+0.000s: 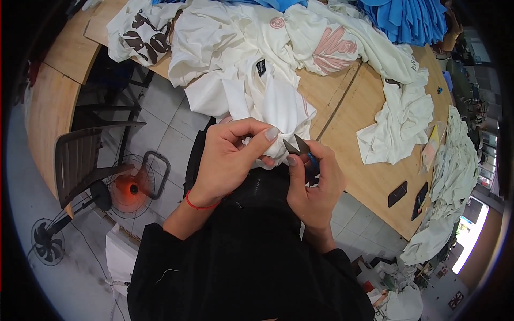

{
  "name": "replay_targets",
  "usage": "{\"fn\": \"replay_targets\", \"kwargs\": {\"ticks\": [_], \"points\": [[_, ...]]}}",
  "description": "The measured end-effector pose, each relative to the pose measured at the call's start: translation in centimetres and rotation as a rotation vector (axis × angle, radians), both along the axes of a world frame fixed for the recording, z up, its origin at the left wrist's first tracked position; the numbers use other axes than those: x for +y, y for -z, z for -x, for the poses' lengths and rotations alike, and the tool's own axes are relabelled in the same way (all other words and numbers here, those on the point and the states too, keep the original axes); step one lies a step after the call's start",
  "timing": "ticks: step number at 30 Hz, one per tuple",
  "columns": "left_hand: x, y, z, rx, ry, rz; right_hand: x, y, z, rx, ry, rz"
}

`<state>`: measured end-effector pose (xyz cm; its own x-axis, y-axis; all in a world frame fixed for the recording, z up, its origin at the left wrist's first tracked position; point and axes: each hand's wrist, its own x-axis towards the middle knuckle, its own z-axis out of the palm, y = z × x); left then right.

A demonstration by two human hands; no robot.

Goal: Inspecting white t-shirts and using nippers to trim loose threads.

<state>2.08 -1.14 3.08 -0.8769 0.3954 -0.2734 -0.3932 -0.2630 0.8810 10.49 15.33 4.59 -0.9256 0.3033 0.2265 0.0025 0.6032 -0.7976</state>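
Note:
A white shirt point(247, 91) with a dark neck label hangs over the table's near edge toward my lap. My left hand point(231, 152) pinches a fold of it between thumb and fingers; a red cord circles that wrist. In my right hand point(321, 184) is a pair of thread snips point(297, 145) with dark blades and a blue part at the grip. Its two blades stand apart, pointing up and left, close beside the pinched fold. Whether they touch the cloth I cannot tell.
More white shirts with prints point(334, 48) cover the wooden table point(342, 128), with blue garments point(404, 21) behind. Two phones point(397, 194) lie near the right edge, beside a long heap of pale cloth point(455, 166). A dark chair point(80, 160) and an orange-centred fan point(131, 187) stand at left.

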Motion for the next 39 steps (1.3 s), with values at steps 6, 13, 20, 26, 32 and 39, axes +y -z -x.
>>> {"fn": "replay_targets", "kwargs": {"ticks": [6, 13, 20, 26, 32, 39], "points": [[-0.1, 0.1, 0.0, 0.035, -0.003, 0.023, 0.0, 0.2, 0.1, 0.04, -0.003, 0.0], [-0.3, 0.0, 0.1, 0.083, 0.017, 0.064, 0.3, -0.1, 0.1, 0.047, -0.011, -0.011], [-0.4, -0.3, 0.4, 0.115, 0.062, 0.131, 1.1, 0.1, 0.3, 0.094, -0.061, -0.059], [-0.6, -0.2, 0.5, 0.129, 0.075, 0.165, 1.1, 0.0, 0.5, 0.135, -0.089, -0.082], [-0.6, 0.0, 0.7, 0.11, 0.086, 0.16, 0.9, 0.6, 0.5, 0.099, -0.066, -0.006], [-0.8, 0.5, 0.6, 0.078, 0.082, 0.151, 0.7, 1.8, 0.5, 0.054, -0.05, 0.163]]}}
